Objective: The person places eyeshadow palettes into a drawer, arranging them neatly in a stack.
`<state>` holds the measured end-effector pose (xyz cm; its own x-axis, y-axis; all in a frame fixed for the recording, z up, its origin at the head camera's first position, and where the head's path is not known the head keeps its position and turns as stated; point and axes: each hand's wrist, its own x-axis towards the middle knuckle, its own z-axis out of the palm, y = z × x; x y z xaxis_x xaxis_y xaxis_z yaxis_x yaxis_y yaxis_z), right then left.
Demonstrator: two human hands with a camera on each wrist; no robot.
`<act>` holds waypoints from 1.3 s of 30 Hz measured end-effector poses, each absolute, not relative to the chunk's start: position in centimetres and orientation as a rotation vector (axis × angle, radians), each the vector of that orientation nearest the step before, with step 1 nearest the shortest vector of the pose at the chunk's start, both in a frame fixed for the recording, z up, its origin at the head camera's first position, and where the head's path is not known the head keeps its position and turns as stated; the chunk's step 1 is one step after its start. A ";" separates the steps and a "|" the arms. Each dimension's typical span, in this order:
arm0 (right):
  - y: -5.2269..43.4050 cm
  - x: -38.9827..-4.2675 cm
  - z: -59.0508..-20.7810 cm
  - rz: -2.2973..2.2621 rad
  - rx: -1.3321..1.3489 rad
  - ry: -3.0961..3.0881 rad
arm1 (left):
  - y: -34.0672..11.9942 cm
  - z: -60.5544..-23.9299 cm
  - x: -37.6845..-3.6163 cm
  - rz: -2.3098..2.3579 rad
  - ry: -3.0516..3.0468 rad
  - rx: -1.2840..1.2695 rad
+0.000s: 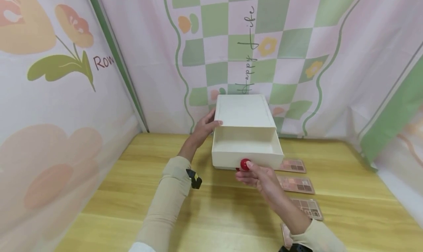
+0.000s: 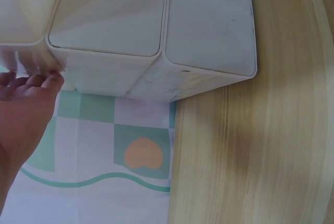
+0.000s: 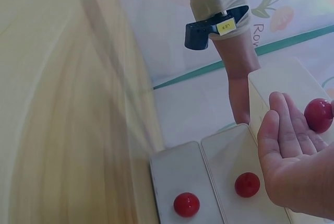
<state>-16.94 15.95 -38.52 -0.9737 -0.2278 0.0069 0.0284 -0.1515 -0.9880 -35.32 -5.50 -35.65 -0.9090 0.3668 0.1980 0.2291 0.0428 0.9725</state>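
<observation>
A small white drawer cabinet [image 1: 244,110] stands against the fabric backdrop. Its top drawer [image 1: 248,159] is pulled partway out, and the inner walls show. My right hand [image 1: 264,180] pinches the round red knob [image 1: 245,164] on that drawer's front, thumb on the knob and the other fingers extended below it. Two lower drawers with red knobs [image 3: 247,185] show in the right wrist view, both flush. My left hand [image 1: 203,127] rests on the cabinet's upper left side, thumb over the top front corner. In the left wrist view its fingertips [image 2: 52,80] touch the side wall.
Several makeup palettes lie in a column on the wooden table [image 1: 132,193] right of the cabinet, such as a pink-and-brown palette [image 1: 297,185]; my right forearm partly covers the nearer ones. Printed fabric [image 1: 251,53] rises behind the table and at both sides.
</observation>
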 end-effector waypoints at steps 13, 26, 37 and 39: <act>15.7 -15.5 -39.0 -2.228 -0.248 1.936 | -5.5 -35.6 -35.1 2.022 2.174 0.639; 15.9 -14.2 -39.6 -2.233 -0.392 1.869 | -5.4 -35.6 -35.2 2.049 2.126 0.668; 16.0 -13.6 -39.6 -2.202 -0.367 1.866 | -5.3 -35.7 -35.3 2.073 2.123 0.728; 16.0 -13.6 -39.6 -2.194 -0.371 1.875 | -5.4 -35.7 -35.2 2.067 2.129 0.723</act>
<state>-13.63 16.01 -39.61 -0.9413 -0.3349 0.0418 0.0109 -0.1540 -0.9880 -35.24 -5.35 -35.68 -0.8842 0.3884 0.2593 0.2708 -0.0260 0.9623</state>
